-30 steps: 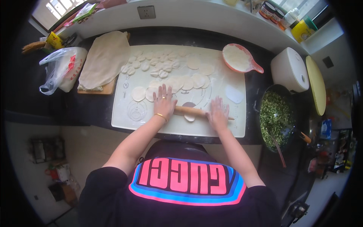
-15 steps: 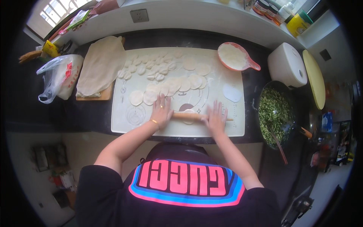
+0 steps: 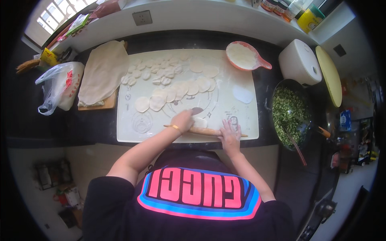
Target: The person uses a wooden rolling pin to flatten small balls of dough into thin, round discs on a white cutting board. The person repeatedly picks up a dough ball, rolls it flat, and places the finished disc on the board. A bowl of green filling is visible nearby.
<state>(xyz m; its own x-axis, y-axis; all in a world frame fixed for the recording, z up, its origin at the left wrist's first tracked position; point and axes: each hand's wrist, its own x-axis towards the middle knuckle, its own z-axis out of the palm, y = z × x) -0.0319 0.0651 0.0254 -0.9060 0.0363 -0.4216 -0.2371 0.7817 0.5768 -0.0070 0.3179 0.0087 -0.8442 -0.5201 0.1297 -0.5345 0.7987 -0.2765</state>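
A wooden rolling pin (image 3: pixel 204 131) lies across the near part of a pale pastry mat (image 3: pixel 249 116). My right hand (image 3: pixel 230 137) rests flat over the pin's right end with its fingers stretched apart. Just beyond the pin lies a small round dough wrapper (image 3: pixel 200 122). My left hand (image 3: pixel 183 121) is closed, its curled fingertips at the wrapper's left edge; the fingertips are partly hidden. The pin's left end shows beneath that wrist. An overlapping row of rolled wrappers (image 3: pixel 179 90) stretches across the mat, with several small dough pieces (image 3: pixel 161 72) behind it.
At the mat's back right stands a pink handled bowl of flour (image 3: pixel 242 55); a white scraper (image 3: pixel 243 94) lies nearer. On the right, a pan of chopped green filling (image 3: pixel 290 114) holds chopsticks. A dough sheet (image 3: pixel 102 72) covers a board at left, beside a plastic bag (image 3: pixel 62 86).
My left hand has come off flat rolling and curled in toward the wrapper. The pin has shifted nearer to me and leftward, uncovering the wrapper. My right hand has moved slightly nearer.
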